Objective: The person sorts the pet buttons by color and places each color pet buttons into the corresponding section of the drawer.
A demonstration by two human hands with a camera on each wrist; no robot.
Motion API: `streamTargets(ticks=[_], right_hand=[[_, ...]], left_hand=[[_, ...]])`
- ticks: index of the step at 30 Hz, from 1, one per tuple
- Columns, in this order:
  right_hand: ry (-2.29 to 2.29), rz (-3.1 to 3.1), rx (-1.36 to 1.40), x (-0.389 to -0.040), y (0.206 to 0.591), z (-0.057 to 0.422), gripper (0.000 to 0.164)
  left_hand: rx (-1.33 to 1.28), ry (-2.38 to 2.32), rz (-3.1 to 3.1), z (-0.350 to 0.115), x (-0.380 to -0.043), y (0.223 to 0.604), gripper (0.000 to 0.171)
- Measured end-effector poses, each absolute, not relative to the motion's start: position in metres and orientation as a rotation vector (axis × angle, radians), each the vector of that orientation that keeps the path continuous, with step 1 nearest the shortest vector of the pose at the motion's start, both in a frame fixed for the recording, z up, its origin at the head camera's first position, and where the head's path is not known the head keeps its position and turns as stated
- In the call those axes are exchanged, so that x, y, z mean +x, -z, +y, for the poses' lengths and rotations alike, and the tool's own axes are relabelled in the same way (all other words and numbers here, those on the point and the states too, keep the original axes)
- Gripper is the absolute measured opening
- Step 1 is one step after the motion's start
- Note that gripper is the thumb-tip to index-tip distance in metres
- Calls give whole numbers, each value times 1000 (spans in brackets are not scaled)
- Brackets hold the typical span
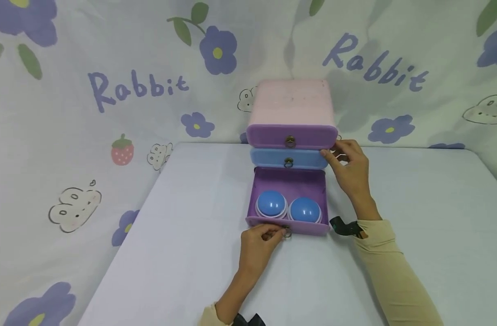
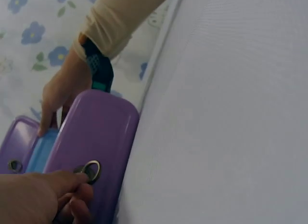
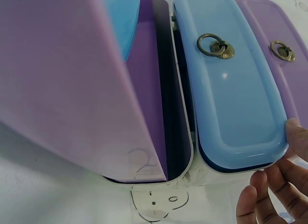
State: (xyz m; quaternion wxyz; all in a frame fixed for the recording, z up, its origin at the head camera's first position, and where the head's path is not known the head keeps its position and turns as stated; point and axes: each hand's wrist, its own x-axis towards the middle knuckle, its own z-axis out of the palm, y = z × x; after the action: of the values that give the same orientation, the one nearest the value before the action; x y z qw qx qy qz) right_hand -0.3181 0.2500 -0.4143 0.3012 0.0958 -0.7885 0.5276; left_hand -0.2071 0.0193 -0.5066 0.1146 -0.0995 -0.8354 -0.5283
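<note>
A small drawer cabinet point(image 1: 292, 102) with a pink top stands at the back of the table. Its bottom purple drawer point(image 1: 289, 179) is pulled out. Two round, blue-domed things with pale rims, one left point(image 1: 271, 203) and one right point(image 1: 305, 210), lie inside near its front. My left hand point(image 1: 256, 246) pinches the metal ring pull point(image 2: 94, 171) of that drawer between thumb and finger. My right hand point(image 1: 350, 170) holds the right end of the middle blue drawer point(image 3: 236, 98), thumb on its front and the other fingers curled beside it. The top purple drawer point(image 1: 269, 136) looks pushed in.
White cloth covers the table point(image 1: 183, 226). Close behind the cabinet hangs a printed curtain point(image 1: 142, 54) with flowers and lettering. Black straps with small devices sit at both wrists, the right one point(image 1: 346, 226) beside the open drawer's corner.
</note>
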Motion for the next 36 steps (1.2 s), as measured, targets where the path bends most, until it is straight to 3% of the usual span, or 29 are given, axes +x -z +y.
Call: streamTargets(ticks=[36], right_hand=[[-1408, -2099, 248, -317, 414, 250, 37]], left_hand=[[-273, 1588, -2352, 30, -256, 519, 6]])
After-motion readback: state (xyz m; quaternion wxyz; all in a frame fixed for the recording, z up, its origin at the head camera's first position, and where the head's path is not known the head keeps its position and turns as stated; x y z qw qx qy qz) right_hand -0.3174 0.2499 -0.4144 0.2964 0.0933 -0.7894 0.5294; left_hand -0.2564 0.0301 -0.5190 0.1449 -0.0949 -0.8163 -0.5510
